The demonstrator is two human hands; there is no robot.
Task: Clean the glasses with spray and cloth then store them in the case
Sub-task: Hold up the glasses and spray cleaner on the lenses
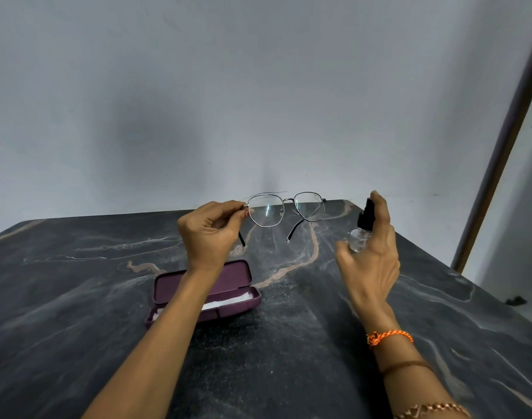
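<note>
Glasses point(286, 211) are pinched at one hinge by the left hand point(209, 234) above the table point(77, 282), frame lying crosswise; spray bottle point(361, 231), gripped in the right hand point(372, 252), is held just beside the nearer lens, forefinger on the pump.

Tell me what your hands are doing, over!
Left hand pinching glasses by the hinge. Right hand aiming spray bottle. Case open. Nothing blocking.

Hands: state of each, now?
Left hand: closed, pinching the glasses at the hinge, held above the table.
Right hand: closed around the spray bottle, finger on the nozzle.
</note>
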